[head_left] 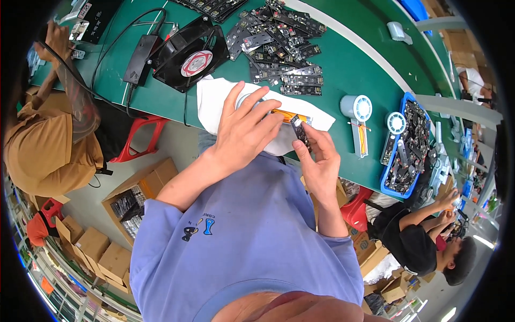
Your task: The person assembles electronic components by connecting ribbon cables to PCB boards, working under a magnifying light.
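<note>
In the head view, 1 dark circuit board (300,132) is pinched between the thumb and fingers of the right hand (320,155), its upper end projecting past the fingertips, just beside an orange-wired fan unit (284,113) on a white cloth (211,102). The fan unit is partly covered by the left hand's (241,129) spread fingers; whether it is clamped cannot be told. 1 blue tray (384,180) is filled with dark boards (412,145).

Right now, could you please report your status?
Left fingers spread over orange-wired housing; right fingers pinching black circuit board; white cloth beneath.
</note>
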A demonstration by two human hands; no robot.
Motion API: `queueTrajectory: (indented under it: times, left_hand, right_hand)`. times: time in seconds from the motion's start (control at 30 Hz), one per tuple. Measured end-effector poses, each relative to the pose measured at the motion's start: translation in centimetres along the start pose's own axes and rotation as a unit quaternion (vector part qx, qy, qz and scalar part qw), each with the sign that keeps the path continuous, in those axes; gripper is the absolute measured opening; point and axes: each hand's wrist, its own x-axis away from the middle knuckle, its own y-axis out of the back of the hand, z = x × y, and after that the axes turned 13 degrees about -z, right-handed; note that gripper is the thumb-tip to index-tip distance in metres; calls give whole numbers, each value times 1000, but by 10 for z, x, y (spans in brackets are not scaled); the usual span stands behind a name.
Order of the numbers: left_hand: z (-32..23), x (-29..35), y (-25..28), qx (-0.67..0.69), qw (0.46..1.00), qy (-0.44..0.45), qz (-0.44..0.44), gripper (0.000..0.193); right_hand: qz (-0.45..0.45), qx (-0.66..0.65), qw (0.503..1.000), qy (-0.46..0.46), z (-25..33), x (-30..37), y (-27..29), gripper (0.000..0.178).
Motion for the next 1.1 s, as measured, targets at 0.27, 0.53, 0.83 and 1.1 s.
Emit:
queueTrajectory:
  times: [0.27, 0.53, 0.83, 1.1]
  left_hand:
    - [3, -7, 0, 34, 998, 27, 41, 20]
    - [23, -5, 17, 33, 986, -105, 123, 34]
    - [18, -14, 21, -45, 976, -128, 170, 23]
    - [24, -31, 26, -49, 964, -147, 218, 27]
  right_hand:
    - [-11, 198, 945, 260, 11, -23, 3, 37]
    - [30, 228, 939, 256, 22, -34, 4, 38]
    - [54, 220, 937, 266, 22, -40, 1, 36]
    - [71, 216, 929, 293, 24, -41, 3, 37]
